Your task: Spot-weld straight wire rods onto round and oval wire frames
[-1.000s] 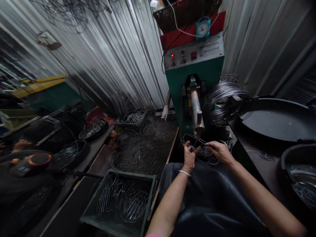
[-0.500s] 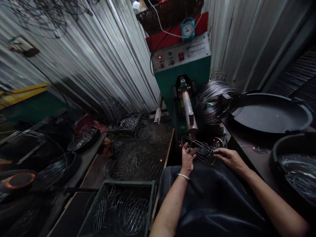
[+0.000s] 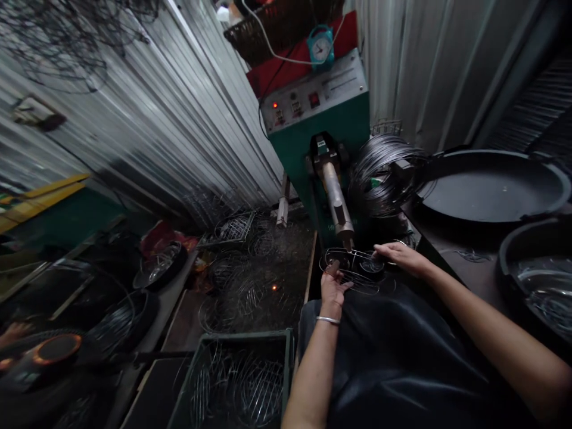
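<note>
My left hand [image 3: 333, 289] is closed on the near left part of a wire frame [image 3: 357, 257], a rounded piece of thin bent metal wire. On the frame's right end, the fingers of my right hand [image 3: 397, 255] are pinched. The frame lies just under the tip of the spot welder's electrode arm [image 3: 338, 205], which points down toward me from the green spot welder [image 3: 322, 143]. The exact contact between wire and electrode is too dark to make out. A black apron [image 3: 393, 357] covers my lap below the hands.
A green crate [image 3: 243, 336] of wire pieces stands at lower left. More wire pieces lie on the floor [image 3: 250, 286]. A wire coil [image 3: 379, 176] hangs beside the welder. Large black pans [image 3: 491, 185] stand at right. Another person's hand [image 3: 15, 333] shows at far left.
The wire frame has shifted and turned beneath the electrode, both hands still on it. My right hand has risen slightly. The camera view has swung a little, and another person's hand now shows at left.
</note>
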The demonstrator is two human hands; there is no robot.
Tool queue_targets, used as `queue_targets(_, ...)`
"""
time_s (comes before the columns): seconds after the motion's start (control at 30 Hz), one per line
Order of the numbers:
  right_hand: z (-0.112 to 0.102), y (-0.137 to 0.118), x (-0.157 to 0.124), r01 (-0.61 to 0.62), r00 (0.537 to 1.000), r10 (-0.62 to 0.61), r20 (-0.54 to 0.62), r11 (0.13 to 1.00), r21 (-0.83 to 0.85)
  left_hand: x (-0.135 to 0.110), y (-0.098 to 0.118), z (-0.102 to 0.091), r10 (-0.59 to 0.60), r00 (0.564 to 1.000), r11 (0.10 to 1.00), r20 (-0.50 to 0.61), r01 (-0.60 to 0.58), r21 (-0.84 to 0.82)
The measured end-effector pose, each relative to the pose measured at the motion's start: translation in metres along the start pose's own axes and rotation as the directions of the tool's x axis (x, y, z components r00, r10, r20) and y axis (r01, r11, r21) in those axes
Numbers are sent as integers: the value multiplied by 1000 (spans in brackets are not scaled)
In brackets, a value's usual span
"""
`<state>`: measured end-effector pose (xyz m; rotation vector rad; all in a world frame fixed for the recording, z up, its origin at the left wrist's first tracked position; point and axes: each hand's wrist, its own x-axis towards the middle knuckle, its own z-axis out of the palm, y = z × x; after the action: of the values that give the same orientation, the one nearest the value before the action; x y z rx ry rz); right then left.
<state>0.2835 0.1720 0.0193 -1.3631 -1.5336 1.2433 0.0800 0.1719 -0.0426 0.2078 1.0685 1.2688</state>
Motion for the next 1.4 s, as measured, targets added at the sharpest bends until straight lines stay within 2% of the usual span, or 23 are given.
queue_targets(0.2, -5, -10, 5, 28, 994, -3, 113, 974, -226, -1, 2, -4, -3, 1000, 1000, 15, 3, 24)
queue_targets(0.33, -1, -11, 5, 22, 989, 18, 148, 964, -266, -4, 1, -6, 33, 998, 999, 46, -34, 30)
queue_targets(0.5, 8, -7, -4, 107, 994, -98, 47, 956, -274, -8, 1, -5, 7, 997, 999, 76, -9, 31)
queue_targets(0.7, 16, 6, -12, 203, 970, -234, -60, 926, -318, -3, 0, -4, 73, 993, 997, 92, -76, 26)
queue_targets(0.93, 20, 10, -11, 183, 968, -231, -98, 917, -354, 0, -1, -2, 88, 993, 996, 74, -88, -1)
queue_targets(1.2, 23, -2, -1, 163, 958, -238, -160, 911, -379, 9, 1, 4, 110, 988, 993, 109, -105, -46)
queue_targets(1.4, 22, -7, 7, 134, 960, -224, -170, 896, -424, 19, -1, 4, 74, 992, 996, 107, -68, -62)
